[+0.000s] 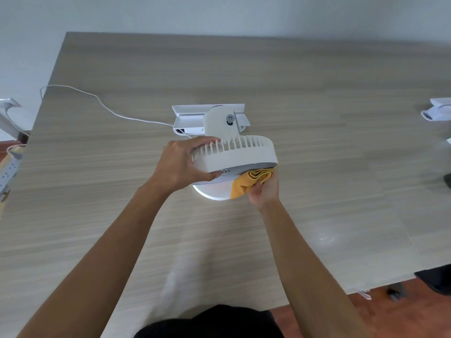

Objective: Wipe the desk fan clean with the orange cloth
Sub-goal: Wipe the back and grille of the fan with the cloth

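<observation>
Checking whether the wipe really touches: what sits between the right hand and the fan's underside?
The orange cloth, bunched in the right hand, lies between it and the fan. The head view shows this.

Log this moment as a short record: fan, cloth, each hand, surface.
fan: white desk fan, head tilted face-down over its round base
cloth: orange cloth, bunched, pressed against the fan's front face
left hand: left hand grips the fan head's rim
right hand: right hand holds the cloth
surface: wooden table
cord: white cable trails left
</observation>
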Action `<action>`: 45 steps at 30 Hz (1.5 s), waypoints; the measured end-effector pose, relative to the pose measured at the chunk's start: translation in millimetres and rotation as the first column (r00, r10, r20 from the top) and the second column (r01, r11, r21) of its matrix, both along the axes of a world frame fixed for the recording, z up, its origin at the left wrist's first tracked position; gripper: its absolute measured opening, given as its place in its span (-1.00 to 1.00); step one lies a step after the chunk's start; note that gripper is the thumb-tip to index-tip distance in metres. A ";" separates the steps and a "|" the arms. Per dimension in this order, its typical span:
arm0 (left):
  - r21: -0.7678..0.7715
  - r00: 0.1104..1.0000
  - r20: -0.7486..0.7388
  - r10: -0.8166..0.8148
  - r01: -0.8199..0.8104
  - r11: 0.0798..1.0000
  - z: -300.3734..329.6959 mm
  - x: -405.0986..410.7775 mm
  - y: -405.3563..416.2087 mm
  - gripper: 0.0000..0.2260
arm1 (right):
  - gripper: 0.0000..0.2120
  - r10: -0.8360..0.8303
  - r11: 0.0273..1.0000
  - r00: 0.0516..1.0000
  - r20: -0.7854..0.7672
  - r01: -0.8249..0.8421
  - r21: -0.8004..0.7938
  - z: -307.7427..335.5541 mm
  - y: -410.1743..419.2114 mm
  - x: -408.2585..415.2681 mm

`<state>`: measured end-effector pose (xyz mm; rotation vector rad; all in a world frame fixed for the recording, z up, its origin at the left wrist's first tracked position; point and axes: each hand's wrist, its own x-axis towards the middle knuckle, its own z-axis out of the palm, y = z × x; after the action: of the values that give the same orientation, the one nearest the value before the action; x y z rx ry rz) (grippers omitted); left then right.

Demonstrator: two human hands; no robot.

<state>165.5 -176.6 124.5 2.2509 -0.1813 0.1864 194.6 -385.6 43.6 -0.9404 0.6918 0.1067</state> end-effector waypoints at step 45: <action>-0.088 0.987 -0.140 -0.081 0.069 0.994 3.2 6.0 11.0 -0.25 | -0.81 -0.070 0.997 0.993 -0.091 0.071 0.009 23.2 -11.4 -13.1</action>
<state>171.4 -165.6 127.7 2.1614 -0.1780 -0.0089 181.5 -397.0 66.8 -0.9023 0.8064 0.0918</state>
